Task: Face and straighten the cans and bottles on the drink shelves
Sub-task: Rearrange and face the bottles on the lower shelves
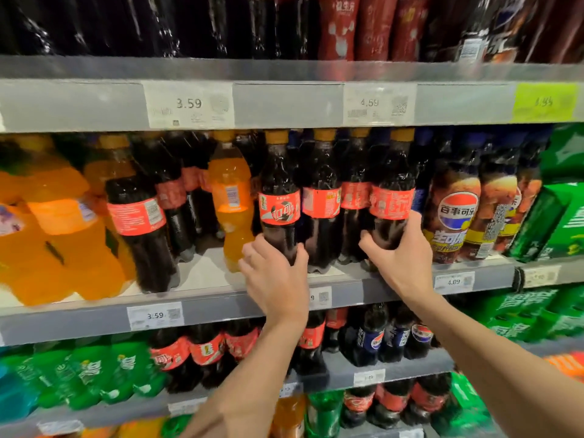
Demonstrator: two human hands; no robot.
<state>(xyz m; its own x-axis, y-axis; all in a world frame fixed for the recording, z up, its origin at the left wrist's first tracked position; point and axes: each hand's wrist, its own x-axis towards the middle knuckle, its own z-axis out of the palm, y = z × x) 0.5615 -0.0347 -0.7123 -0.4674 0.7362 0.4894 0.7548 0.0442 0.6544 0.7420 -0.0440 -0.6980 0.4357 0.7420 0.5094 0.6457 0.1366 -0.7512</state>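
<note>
Middle shelf (395, 281): it carries the row I am working on, orange soda at the left, red-label cola in the centre, Pepsi bottles (455, 213) at the right; I keep my hands low, near the bottle bases, so each bottle can turn on the shelf without tipping.
Cola row: four dark bottles with orange caps stand at the front edge, close beside each other; their labels do not all face the same way, which I judge is why both hands are here.
Lone orange soda bottle (232, 197): it stands back among the colas with its printed back panel towards me, so I judge it misplaced or at least unfaced.
Left cola bottle (279, 197): upright at the front, its logo facing the aisle.
Right cola bottle (392, 197): upright, just beside the Pepsi, its label partly turned.
My left hand (278, 279): fingers curled round the lower body of the left cola bottle, holding it below the label so the print stays visible.
My right hand (401, 251): wrapped round the base of the right cola bottle, thumb on its left side, placed for a twist.
Price tags (155, 316): on the rail; faced bottles should line up above them.
</note>
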